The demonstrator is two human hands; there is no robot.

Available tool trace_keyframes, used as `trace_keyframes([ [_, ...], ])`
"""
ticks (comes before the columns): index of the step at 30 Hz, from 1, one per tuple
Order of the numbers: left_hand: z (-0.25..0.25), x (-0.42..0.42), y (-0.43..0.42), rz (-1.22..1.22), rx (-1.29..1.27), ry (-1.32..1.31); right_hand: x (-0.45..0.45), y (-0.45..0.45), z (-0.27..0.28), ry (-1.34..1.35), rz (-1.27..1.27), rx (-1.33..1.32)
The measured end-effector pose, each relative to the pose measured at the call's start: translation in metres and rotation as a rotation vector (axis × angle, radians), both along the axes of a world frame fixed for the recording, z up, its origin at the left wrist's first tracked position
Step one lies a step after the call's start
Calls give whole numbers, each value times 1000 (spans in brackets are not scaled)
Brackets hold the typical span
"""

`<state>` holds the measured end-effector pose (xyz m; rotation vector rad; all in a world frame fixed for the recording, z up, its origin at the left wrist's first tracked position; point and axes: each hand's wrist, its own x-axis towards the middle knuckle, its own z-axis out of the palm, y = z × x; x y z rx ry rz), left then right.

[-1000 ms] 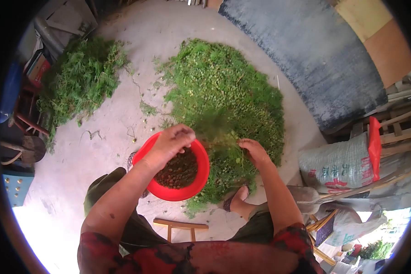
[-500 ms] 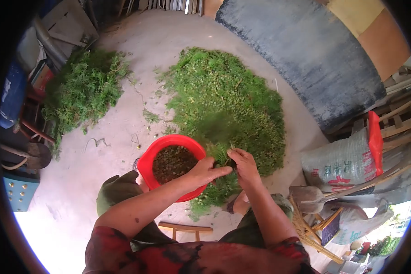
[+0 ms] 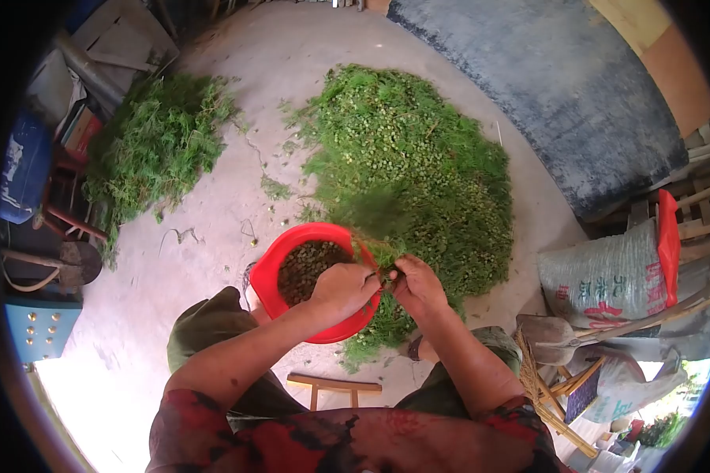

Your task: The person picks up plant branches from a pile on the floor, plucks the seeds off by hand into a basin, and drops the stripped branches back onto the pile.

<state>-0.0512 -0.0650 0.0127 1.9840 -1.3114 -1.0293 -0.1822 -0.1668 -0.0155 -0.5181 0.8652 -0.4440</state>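
My left hand is closed over the right rim of a red basin, its fingertips pinching the edge of a feathery green sprig. Just to the right, my right hand grips the same sprig between thumb and fingers. Small round brownish-green pods lie in the basin, which stands on the floor between my feet. Beyond my hands spreads a large heap of feathery greens with many small round pods. Exactly where the fingertips meet the stem is partly hidden.
A second pile of greens lies at the left. Along the right stand a filled woven sack, a shovel and a large dark board. A wooden stool edge shows between my legs. A blue box is far left.
My left hand has curled its fingers in, where its thumb was stretched across toward the right hand. The right hand stays on the sprig. The whole view has shifted slightly.
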Motion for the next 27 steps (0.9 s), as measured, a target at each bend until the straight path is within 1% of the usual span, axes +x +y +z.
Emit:
trace_keyframes([
  [3,17,-3,7,-113,2,-132,-3,-7,-3,0,-27,33],
  [5,14,2,11,-122,9,-140,-6,-25,0,29,-15,42],
  [6,12,7,13,-125,9,-145,-9,-28,-5,-61,86,-45],
  [9,7,46,18,-295,203,-234,-12,-28,15,14,270,-215],
  [11,-9,57,25,-212,62,-520,-18,-33,26,30,372,-218],
  [12,-6,59,27,-169,-6,-662,-19,-34,31,39,422,-217],
  [15,13,42,12,-57,-135,-166,-18,-28,41,36,517,-209],
  [16,-1,36,7,-40,-178,-41,-16,-24,47,40,521,-208],
  [19,-26,27,2,-161,-408,-161,-11,-15,57,41,561,-211],
  [20,-31,24,0,-158,-374,-119,-12,-16,56,35,591,-217],
  [23,-35,32,-11,-194,-263,-363,-18,-24,58,69,596,-289],
  [24,-31,36,-12,-175,-277,-386,-23,-30,60,90,585,-321],
  [26,-20,45,-12,-130,-305,-432,-41,-57,59,318,480,-503],
  [27,-25,49,-12,-51,-330,-390,-54,-71,57,319,326,-508],
])
